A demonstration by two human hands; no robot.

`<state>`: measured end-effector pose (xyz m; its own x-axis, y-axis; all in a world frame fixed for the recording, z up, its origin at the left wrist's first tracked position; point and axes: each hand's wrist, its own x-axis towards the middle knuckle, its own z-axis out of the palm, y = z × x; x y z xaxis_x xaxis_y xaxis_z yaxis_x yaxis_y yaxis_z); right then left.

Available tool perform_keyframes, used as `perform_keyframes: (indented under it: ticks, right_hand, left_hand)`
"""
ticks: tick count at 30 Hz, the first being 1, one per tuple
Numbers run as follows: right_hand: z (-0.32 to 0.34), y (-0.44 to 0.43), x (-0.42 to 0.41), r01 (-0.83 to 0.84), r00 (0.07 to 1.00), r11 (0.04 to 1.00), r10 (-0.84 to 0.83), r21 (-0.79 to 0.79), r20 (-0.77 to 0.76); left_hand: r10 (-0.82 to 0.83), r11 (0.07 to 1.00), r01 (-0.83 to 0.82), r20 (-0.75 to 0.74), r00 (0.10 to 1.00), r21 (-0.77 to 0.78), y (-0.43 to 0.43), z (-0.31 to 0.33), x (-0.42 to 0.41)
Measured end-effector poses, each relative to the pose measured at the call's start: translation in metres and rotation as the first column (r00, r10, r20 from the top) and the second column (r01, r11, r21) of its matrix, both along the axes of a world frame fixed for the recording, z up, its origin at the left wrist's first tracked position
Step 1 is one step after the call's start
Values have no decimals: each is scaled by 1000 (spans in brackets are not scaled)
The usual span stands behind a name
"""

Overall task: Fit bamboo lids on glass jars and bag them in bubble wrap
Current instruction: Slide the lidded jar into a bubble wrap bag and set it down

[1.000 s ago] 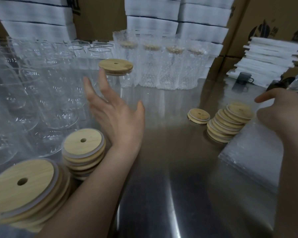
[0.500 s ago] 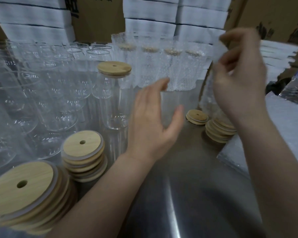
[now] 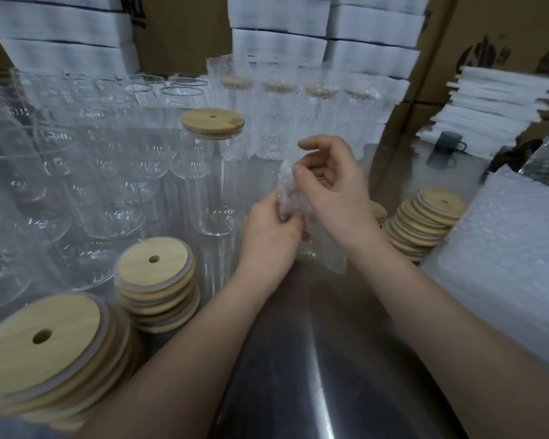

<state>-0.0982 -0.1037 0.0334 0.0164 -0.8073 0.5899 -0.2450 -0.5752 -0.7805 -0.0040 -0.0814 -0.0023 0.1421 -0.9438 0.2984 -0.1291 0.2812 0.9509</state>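
Two hands on one bubble wrap bag (image 3: 324, 253) above the steel table (image 3: 298, 359) — left hand (image 3: 268, 231) curled tight round its side, right hand (image 3: 336, 191) pinching the top edge. Lidded glass jar (image 3: 211, 185) just left. Black print on cardboard boxes (image 3: 178, 30) behind — unreadable.

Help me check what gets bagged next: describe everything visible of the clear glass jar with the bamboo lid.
The tall clear glass jar stands upright, empty, on the shiny metal table. A round bamboo lid with a small hole sits flat on its mouth. Unlidded glasses crowd its left. No hand touches it.
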Motion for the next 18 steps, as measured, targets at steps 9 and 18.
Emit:
perform_keyframes:
  ticks: [9, 18]
  right_hand:
    - [-17, -4, -15, -240, 941, 940, 286, 241, -180]
    - [-20, -11, -17, -62, 953, 973, 124, 221, -277]
  left_hand:
    - [6, 995, 16, -225, 974, 97, -1, 2, 2]
    - [70, 995, -65, -66, 995, 78, -5, -2, 2]
